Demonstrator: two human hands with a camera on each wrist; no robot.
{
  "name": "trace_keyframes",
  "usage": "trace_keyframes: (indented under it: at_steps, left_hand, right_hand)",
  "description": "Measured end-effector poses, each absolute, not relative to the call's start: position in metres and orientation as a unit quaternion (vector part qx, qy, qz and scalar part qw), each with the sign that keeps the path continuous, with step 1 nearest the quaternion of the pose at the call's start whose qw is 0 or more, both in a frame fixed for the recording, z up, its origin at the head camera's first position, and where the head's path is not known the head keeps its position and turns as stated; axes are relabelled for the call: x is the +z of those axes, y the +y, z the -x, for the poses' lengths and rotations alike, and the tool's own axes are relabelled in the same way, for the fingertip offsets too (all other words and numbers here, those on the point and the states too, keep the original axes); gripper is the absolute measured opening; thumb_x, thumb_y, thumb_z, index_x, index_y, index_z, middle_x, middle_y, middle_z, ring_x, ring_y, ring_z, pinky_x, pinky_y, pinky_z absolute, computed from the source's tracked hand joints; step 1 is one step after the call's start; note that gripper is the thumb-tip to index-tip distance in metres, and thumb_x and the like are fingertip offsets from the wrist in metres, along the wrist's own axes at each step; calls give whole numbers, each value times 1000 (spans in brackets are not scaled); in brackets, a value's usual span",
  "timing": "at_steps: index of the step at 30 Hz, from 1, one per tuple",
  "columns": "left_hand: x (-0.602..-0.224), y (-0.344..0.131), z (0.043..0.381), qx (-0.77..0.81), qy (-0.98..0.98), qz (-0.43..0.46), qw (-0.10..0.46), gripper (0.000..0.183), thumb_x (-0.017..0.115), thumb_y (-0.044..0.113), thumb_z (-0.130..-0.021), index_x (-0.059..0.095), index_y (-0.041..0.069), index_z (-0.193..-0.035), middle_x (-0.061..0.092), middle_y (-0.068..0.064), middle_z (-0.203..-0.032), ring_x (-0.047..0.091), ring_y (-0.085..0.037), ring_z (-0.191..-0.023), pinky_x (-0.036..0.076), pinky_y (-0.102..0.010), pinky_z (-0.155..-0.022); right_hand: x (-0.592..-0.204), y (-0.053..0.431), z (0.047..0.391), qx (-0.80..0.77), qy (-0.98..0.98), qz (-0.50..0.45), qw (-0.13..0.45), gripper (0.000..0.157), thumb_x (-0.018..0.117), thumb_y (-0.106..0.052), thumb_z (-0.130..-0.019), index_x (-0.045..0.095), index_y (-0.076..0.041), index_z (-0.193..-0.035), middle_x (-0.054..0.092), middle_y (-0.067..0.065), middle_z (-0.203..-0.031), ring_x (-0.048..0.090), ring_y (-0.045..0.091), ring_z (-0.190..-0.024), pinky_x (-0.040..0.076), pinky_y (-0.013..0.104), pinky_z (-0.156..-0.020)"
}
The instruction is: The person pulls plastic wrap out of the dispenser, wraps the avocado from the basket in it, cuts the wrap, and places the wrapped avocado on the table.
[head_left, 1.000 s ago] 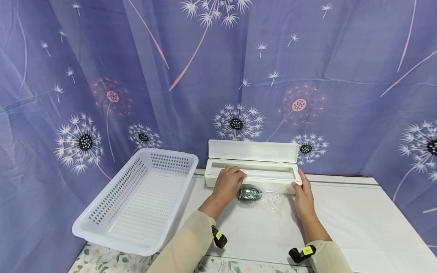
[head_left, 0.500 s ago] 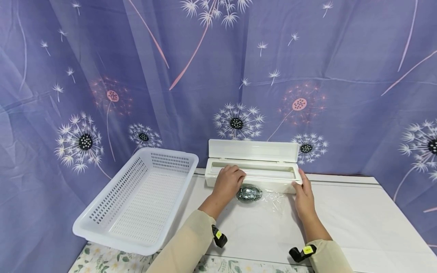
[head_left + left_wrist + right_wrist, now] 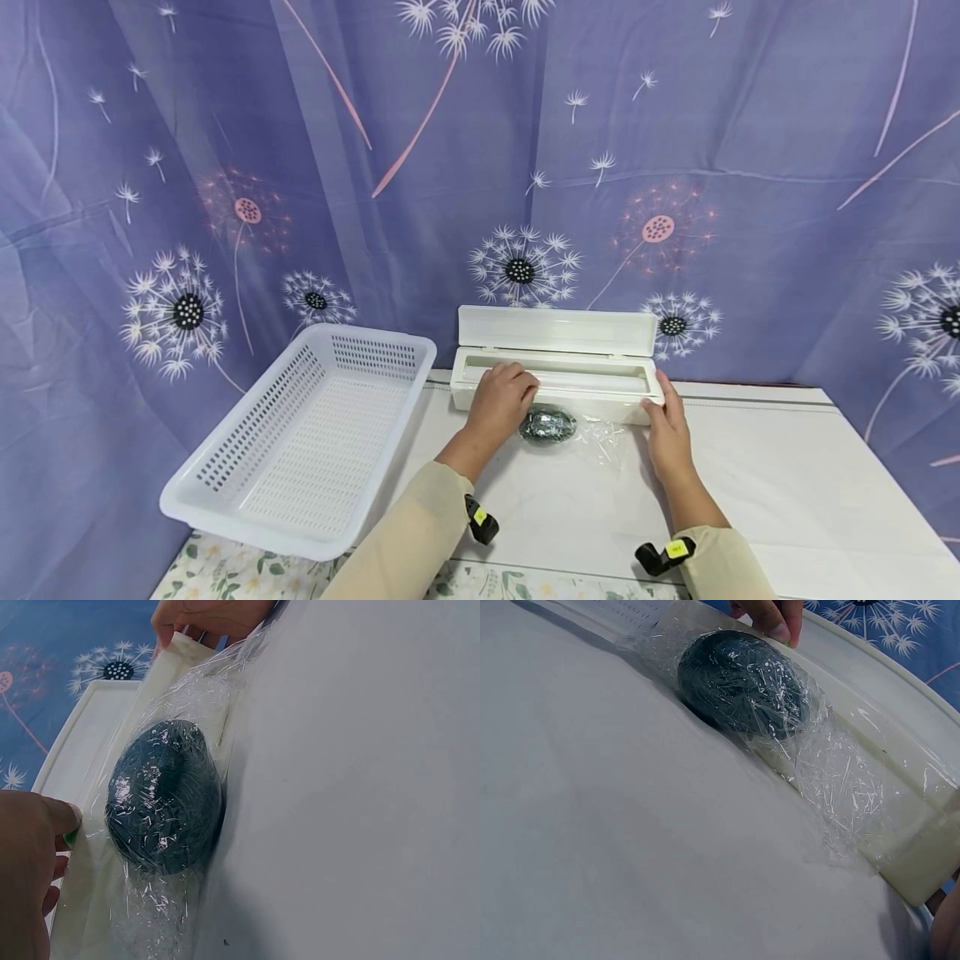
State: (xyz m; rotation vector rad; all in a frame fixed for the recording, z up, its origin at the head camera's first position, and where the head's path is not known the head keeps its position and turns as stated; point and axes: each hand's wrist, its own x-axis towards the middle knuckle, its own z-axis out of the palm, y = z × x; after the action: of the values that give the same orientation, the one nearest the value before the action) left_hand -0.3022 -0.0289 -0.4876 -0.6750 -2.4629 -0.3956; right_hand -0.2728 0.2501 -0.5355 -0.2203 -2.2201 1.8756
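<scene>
A long white cling film dispenser [image 3: 573,407] stands on the table with its lid [image 3: 555,332] raised and a pale roll [image 3: 585,381] inside. My left hand [image 3: 501,396] pinches at its front rim, where a small green piece [image 3: 71,837] peeks out by the thumb. At the right end, my right hand [image 3: 667,429] grips the corner, thumb in front and fingers behind. Against the front wall lies a dark green oval object [image 3: 547,425] wrapped in clear film. Crumpled film [image 3: 844,791] trails from it to the right. Its exact kind is blurred by the wrapping.
A large white perforated plastic basket [image 3: 171,500] stands at the left of the table. A purple dandelion-print curtain [image 3: 420,250] hangs right behind the dispenser. The white tabletop [image 3: 810,492] extends right, with a floral cloth [image 3: 225,567] along the near edge.
My left hand has shifted very slightly left along the dispenser's front rim. The right hand, the wrapped object and the basket stay put.
</scene>
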Motion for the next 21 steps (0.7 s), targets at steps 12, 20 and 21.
trace_keyframes:
  at_steps: [12, 20, 21]
  left_hand:
    - [-490, -28, 302, -148, -914, 242, 289, 9, 69, 25, -96, 77, 23, -96, 68, 7, -93, 62, -15, -93, 51, -32, -79]
    - [-495, -28, 302, -157, -913, 232, 298, 8, 69, 26, -96, 77, 24, -97, 68, 8, -95, 62, -15, -95, 51, -32, -81]
    - [-495, -28, 302, -158, -912, 232, 301, 8, 69, 26, -95, 77, 24, -97, 68, 8, -95, 62, -15, -96, 51, -32, -81]
  right_hand:
    - [-535, 249, 271, 639, -757, 74, 117, 62, 37, -17, -108, 13, -25, -164, 9, 6, -171, 11, 27, -158, 11, 43, -130]
    - [-536, 250, 274, 642, -754, 74, 116, 62, 38, -16, -107, 14, -25, -164, 9, 6, -171, 12, 27, -158, 11, 43, -129]
    - [-537, 250, 274, 642, -754, 75, 115, 62, 38, -15, -107, 14, -24, -164, 9, 6, -171, 12, 27, -158, 11, 43, -129]
